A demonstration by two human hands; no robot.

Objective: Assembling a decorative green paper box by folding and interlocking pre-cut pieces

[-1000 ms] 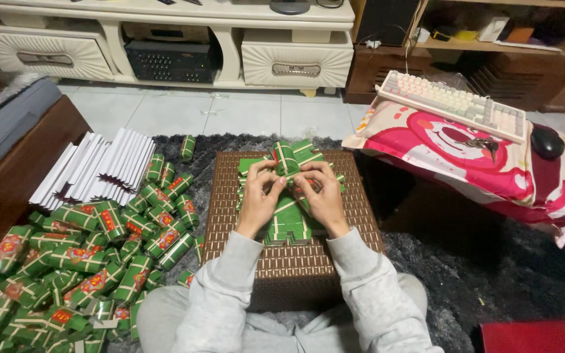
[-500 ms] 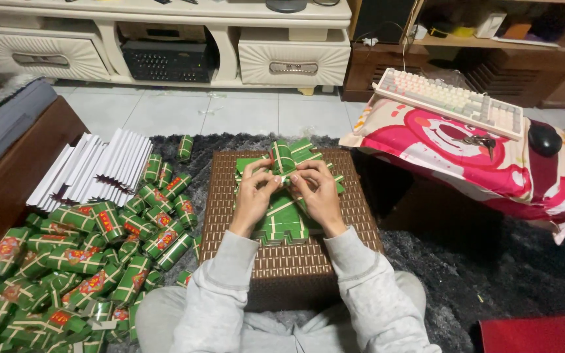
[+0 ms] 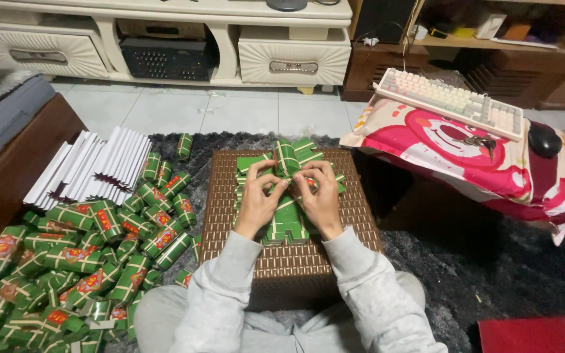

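A green paper sheet [image 3: 287, 171] with pale yellow lines is held on top of a stack of flat green sheets [image 3: 282, 219]. This stack lies in the middle of a brown woven stool [image 3: 230, 196], which I use as the landmark here. The left hand [image 3: 258, 199] pinches the left side of the sheet, with the fingers bent and the thumb pressed on the paper. The right hand [image 3: 320, 199] pinches the right side in the same way, and the fingertips of both hands are close to each other over the sheet. The top part of the sheet already looks curved like a small roll, but the exact fold under the fingers is hidden. Both arms have light grey sleeves [image 3: 361, 294] and come from the near side of the stool.

To the left of the stool, on the dark shaggy rug [image 3: 492, 261], there is a big pile of finished green boxes [image 3: 80, 261] with red and gold labels. Beyond this pile, also left of the stool, white flat sheets [image 3: 96, 167] lie in a fanned row. To the right of the stool stands a pink cushion with a cartoon picture [image 3: 465, 157], and on it rest a white keyboard [image 3: 456, 101] and a black mouse [image 3: 544, 138]. Behind the stool, across the pale tiled floor, is a cream cabinet [image 3: 165, 39].
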